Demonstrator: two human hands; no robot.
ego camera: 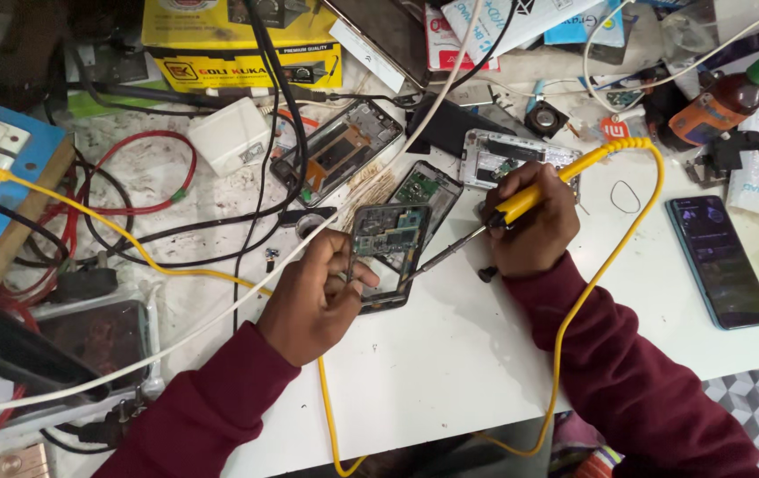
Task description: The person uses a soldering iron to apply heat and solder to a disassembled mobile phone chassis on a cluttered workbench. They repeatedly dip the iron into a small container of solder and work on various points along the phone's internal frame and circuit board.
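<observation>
Right now the opened phone (387,257), back cover off and its green board showing, lies on the white table (450,354) just in front of the person, tilted a little under the left hand (313,305), whose fingers (344,265) pinch its lower left edge to steady it. The right hand (530,232) is clenched around a yellow-handled soldering iron (495,217), pen-style, with the dark tip reaching down to the phone's right edge. To do this well, I would say the left grip should hold the frame flat and still, and the tip should touch only the one spot, briefly, since the parts there look tiny. The iron's yellow cord (627,230) loops past the right sleeve and off the table's front edge; it wants slack so it does not tug the hand. Other stripped phones (340,150) lie just behind, and a whole dark phone (720,261) rests well apart to the right.
</observation>
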